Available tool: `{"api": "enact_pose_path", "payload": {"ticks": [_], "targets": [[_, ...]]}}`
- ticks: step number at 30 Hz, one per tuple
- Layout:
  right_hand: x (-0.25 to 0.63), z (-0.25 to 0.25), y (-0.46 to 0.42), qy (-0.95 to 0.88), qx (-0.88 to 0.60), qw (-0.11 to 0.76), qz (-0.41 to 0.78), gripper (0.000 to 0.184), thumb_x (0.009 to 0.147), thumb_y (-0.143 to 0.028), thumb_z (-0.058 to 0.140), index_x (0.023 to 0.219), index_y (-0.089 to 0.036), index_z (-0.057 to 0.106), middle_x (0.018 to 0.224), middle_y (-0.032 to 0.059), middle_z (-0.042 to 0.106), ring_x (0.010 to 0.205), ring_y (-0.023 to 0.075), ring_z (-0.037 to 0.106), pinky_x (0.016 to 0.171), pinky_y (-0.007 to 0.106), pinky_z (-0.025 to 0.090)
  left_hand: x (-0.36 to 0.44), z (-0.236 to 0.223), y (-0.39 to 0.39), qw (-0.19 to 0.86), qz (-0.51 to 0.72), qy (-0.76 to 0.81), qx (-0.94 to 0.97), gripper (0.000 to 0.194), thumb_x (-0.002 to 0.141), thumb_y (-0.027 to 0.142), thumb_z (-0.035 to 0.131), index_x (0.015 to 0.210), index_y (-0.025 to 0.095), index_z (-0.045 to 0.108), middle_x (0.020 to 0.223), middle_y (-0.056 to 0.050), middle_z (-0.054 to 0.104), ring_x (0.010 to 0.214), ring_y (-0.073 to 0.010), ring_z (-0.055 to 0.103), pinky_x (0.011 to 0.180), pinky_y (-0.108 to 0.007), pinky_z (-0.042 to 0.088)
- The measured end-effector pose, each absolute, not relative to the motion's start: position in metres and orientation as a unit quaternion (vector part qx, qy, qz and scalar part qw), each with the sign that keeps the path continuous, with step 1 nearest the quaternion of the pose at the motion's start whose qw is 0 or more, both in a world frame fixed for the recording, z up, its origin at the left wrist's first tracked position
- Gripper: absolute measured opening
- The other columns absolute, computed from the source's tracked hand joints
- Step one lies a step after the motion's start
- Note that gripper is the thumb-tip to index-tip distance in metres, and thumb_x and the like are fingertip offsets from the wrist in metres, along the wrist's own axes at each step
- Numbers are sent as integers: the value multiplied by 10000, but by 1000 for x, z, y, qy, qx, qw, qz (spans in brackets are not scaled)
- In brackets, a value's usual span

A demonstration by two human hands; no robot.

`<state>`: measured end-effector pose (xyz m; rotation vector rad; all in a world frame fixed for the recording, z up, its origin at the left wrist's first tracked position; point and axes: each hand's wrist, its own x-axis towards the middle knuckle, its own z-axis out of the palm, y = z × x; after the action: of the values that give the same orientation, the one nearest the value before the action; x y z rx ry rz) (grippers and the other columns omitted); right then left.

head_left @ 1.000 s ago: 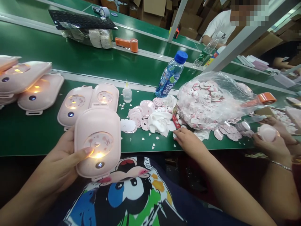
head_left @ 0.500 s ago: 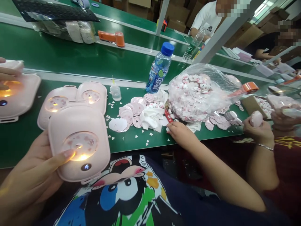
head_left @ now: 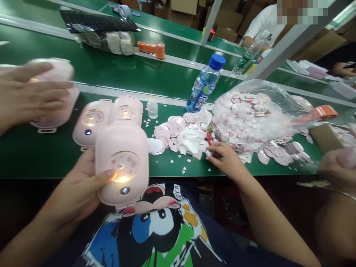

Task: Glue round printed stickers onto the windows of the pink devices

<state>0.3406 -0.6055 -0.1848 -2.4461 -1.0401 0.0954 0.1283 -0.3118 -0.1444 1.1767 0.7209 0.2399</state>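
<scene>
Head view. Left hand (head_left: 76,189) grips a pink plastic case (head_left: 121,142) above the green surface (head_left: 41,155), fingers wrapped behind, thumb across its lit disc. Right hand (head_left: 226,159), fingers loosely curled and apparently empty, lies just beside a small red item (head_left: 209,139) and pink printed discs (head_left: 172,129). A co-worker's blurred hand (head_left: 30,89) covers another case (head_left: 57,115).

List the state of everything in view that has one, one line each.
Pink case: lit, held in left hand.
Two pink cases on belt: lit, lying flat.
Water bottle: upright, blue cap on.
Squeeze bottle: upright.
Plastic bag: full of pink stickers.
Right hand: open, over the belt.
</scene>
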Motion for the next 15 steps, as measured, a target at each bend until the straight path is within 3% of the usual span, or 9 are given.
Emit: {"api": "enact_pose_path", "payload": {"ticks": [3,5,8,12,15], "targets": [[311,-163,-577,-393,-871,296,0,248,848,-298,669,1069,-189,647,900,50,656,730,168,624,697,344,552,134,-142,-323,810,90,314,487,784,726,197,787,1418,294,432,1308,-91,637,1149,-337,611,807,-382,604],[284,-144,-552,-421,-833,357,-7,291,824,-301,713,1079,-214,604,811,-1,621,674,136,584,617,276,522,137,-143,-331,832,90,288,466,791,725,198,793,1419,269,420,1298,-90,639,1159,-319,610,857,-375,578],[252,-124,-515,-507,-754,417,-5,182,849,-262,701,968,-213,573,905,12,628,805,137,593,701,271,519,140,-143,-340,858,83,241,445,742,762,205,757,1420,279,421,1285,-77,646,1166,-302,613,928,-406,527],[239,-123,-488,-546,-751,369,-33,92,907,-245,621,969,-177,609,967,58,639,897,186,602,762,343,517,139,-140,-346,872,45,218,436,655,777,151,653,1358,397,477,1182,54,674,1204,-292,592,956,-489,459],[239,-127,-486,-547,-760,345,-66,165,903,-293,635,1021,-177,639,972,70,641,891,207,600,756,377,513,138,-137,-345,889,57,198,408,673,725,154,681,1338,333,469,1147,10,678,1113,-278,640,901,-434,499]]}}
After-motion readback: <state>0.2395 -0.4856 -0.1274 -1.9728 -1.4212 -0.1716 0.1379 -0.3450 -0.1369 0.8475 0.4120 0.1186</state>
